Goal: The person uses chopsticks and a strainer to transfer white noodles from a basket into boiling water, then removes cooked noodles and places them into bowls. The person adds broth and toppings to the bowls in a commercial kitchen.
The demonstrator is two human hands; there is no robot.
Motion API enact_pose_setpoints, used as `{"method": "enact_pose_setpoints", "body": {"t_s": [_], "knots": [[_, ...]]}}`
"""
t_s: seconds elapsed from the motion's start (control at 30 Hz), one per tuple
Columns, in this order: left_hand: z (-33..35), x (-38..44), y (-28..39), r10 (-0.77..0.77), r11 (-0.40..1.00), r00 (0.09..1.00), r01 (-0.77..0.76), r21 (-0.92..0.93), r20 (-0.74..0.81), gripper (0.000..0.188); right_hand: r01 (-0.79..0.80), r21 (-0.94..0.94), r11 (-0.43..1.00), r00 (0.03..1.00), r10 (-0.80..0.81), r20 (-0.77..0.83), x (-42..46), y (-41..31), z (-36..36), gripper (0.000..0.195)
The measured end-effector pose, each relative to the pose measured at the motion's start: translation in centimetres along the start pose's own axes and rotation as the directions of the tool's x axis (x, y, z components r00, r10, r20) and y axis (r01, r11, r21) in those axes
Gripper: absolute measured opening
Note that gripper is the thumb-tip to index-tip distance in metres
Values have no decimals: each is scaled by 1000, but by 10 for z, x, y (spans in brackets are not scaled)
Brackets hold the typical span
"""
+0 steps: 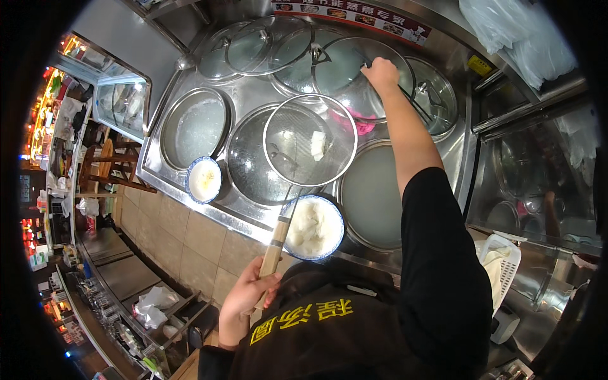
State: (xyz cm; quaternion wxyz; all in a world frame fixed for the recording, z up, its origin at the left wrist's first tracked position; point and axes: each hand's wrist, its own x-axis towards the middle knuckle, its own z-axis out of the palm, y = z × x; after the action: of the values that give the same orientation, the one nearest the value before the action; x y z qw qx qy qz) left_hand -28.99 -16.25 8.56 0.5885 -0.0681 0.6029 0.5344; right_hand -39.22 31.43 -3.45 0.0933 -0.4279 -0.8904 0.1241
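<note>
My left hand [251, 285] grips the wooden handle of a wire-mesh skimmer [285, 161]. A white piece of food [318, 145] lies in its mesh. My right hand [383, 75] is closed at the knob of a glass lid [343, 61] over the far pots; whether it holds the knob or a dark thin tool there cannot be told. A pink cloth [363, 124] lies by that lid's near edge. Below the skimmer's rim stands a blue-rimmed bowl [313, 228] filled with white food pieces. A smaller blue-rimmed bowl [204, 179] stands at the counter's left edge.
Open round pots of cloudy liquid sit at the left [194, 128] and right [373, 199] of the steel counter [247, 88]. Several glass lids cover the back pots. A white plastic basket [508, 266] stands at my right. Plastic bags [517, 33] hang over the upper right.
</note>
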Motion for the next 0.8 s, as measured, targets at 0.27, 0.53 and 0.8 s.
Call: {"method": "enact_pose_setpoints", "body": {"t_s": [0.27, 0.53, 0.8], "knots": [[24, 16, 8, -137, 990, 972, 128, 59, 192, 22, 247, 137, 959, 887, -167, -431, -64, 0, -109, 24], [41, 70, -13, -241, 966, 918, 198, 165, 313, 17, 139, 539, 831, 820, 208, -533, -277, 83, -195, 27], [44, 86, -29, -273, 952, 903, 203, 231, 331, 11, -181, 849, 496, 916, 399, -38, -389, 118, -125, 35]]}}
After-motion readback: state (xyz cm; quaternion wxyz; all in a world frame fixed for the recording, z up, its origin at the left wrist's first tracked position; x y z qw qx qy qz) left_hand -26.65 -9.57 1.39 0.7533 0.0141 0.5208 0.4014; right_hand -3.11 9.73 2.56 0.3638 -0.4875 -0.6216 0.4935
